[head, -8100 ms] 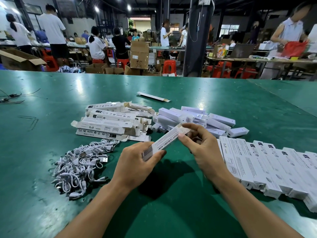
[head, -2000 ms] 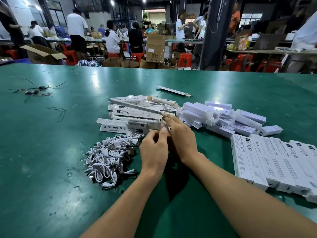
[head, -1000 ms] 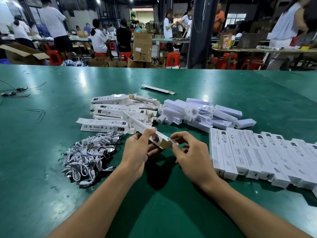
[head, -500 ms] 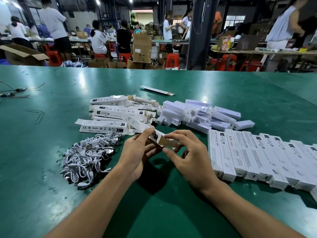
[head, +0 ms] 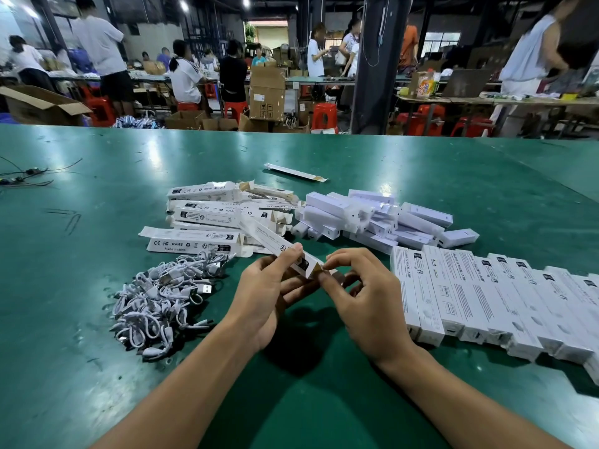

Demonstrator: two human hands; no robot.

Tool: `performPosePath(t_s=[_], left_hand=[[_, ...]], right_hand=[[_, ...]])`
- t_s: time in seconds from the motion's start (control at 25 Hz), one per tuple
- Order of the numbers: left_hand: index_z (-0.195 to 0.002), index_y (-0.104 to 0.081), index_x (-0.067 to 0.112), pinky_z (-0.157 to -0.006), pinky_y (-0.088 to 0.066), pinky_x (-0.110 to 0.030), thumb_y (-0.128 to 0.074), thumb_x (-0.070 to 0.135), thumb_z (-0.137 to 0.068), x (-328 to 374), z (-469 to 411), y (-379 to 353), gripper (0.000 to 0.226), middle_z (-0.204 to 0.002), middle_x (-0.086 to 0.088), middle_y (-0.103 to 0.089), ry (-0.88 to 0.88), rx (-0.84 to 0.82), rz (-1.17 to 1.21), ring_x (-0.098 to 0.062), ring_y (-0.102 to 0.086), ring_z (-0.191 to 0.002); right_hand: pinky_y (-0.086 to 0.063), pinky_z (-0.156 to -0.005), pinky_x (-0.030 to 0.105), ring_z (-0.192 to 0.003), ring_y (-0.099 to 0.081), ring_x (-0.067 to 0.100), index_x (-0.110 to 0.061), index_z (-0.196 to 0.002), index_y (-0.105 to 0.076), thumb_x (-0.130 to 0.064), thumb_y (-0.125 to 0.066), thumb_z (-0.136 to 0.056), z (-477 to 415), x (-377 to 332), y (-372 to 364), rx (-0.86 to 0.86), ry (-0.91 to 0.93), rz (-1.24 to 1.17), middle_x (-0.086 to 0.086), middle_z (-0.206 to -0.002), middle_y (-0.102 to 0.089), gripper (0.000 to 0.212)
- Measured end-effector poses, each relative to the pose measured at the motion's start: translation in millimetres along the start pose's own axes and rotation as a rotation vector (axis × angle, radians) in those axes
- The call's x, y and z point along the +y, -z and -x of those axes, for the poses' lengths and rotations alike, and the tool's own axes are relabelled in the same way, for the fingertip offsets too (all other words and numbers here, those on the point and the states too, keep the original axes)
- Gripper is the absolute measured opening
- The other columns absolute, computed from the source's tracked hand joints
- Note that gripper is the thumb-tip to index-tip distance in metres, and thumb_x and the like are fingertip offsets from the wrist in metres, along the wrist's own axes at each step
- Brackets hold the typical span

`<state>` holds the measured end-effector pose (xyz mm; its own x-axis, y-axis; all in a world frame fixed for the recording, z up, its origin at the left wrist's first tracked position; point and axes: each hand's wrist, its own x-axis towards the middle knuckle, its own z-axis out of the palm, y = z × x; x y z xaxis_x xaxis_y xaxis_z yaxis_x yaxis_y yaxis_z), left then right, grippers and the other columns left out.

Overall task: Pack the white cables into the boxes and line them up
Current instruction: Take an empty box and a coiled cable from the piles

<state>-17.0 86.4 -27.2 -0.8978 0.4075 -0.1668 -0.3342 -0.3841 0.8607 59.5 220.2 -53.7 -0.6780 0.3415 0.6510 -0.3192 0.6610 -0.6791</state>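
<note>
Left fingers (head: 293,254): thumb on top, the others beneath, curled round the near end of one long white box (head: 275,243). The box is held clear of the table and tilted, with its far end toward the stack behind.
Right fingers (head: 334,259): thumb and forefinger pinch the brown-lined end flap (head: 316,270) of that box; the other fingers are loosely curled and hold nothing.
Left hand (head: 265,299) and right hand (head: 369,306): close together over the green table (head: 81,367).
Contents of the held box: cannot tell, as the flap and fingertips hide its mouth.
White cables (head: 162,296): a loose tangled heap, left of the left hand, not yet packed.
Flat boxes (head: 207,218): an untidy stack beyond the heap, flaps open.
Plain white units (head: 372,215): a jumbled pile to the right of that stack.
Closed boxes (head: 479,296): a row set side by side, right of the right hand, running to the frame edge.
Hazards, as judged:
- The flap is pinched near its tip and may crease or tear if forced in askew.
- The box may be shut without a cable if none is inside.
- A cable drawn from the tangle may drag its neighbours along.
- A box pushed hard against the near end of the row could knock the line crooked
</note>
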Motion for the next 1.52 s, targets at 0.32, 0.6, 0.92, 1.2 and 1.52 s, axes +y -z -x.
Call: performPosePath(t_s=[0.32,0.6,0.92,1.2,1.52], left_hand=[[-0.109,-0.06,0.0,-0.064,-0.061,-0.031,-0.073,0.018,-0.089,0.8,2.8,-2.5,0.03,-0.089,-0.017,-0.074,0.0,-0.001,0.027,-0.025,-0.073,-0.073],[-0.1,-0.061,0.006,-0.067,-0.061,-0.033,-0.076,0.019,-0.081,-1.5,1.8,-2.2,0.027,-0.086,-0.011,-0.075,-0.037,-0.065,0.074,-0.029,-0.075,-0.079],[-0.114,-0.06,0.003,-0.077,-0.062,-0.037,-0.083,0.024,-0.07,-7.5,-1.6,2.7,0.055,-0.102,-0.017,-0.075,-0.15,-0.021,-0.035,-0.034,-0.074,-0.096],[-0.123,-0.058,0.002,-0.069,-0.06,-0.033,-0.082,0.023,-0.072,-5.3,-3.0,3.8,0.06,-0.102,-0.015,-0.076,-0.094,-0.041,0.015,-0.032,-0.075,-0.089],[-0.121,-0.059,0.002,-0.067,-0.061,-0.033,-0.082,0.022,-0.071,-3.0,-4.5,6.3,0.058,-0.098,-0.015,-0.076,-0.103,-0.064,0.019,-0.03,-0.075,-0.084]], right_hand=[[-0.049,-0.066,0.014,-0.077,-0.063,0.009,-0.018,-0.091,-0.073,-0.011,-0.08,-0.085,-2.4,0.0,0.4,-0.027,-0.041,-0.046,-0.013,-0.103,-0.067,0.011],[-0.056,-0.067,0.03,-0.077,-0.065,0.01,-0.022,-0.094,-0.072,-0.017,-0.076,-0.091,-2.1,-2.8,1.8,-0.022,-0.099,-0.093,-0.013,-0.094,-0.066,0.007],[-0.06,-0.074,0.026,-0.078,-0.077,0.016,-0.023,-0.104,-0.07,-0.014,-0.075,-0.091,-1.9,-6.1,4.3,-0.061,-0.429,-0.454,-0.001,-0.088,-0.077,0.017],[-0.06,-0.082,0.029,-0.085,-0.077,0.022,-0.021,-0.104,-0.073,-0.015,-0.076,-0.09,-3.7,-6.8,2.6,-0.118,-0.454,-0.539,0.006,-0.091,-0.078,0.016],[-0.06,-0.076,0.026,-0.08,-0.077,0.022,-0.019,-0.107,-0.074,-0.013,-0.073,-0.093,-3.2,-4.5,1.2,-0.14,-0.483,-0.594,0.006,-0.089,-0.078,0.015]])
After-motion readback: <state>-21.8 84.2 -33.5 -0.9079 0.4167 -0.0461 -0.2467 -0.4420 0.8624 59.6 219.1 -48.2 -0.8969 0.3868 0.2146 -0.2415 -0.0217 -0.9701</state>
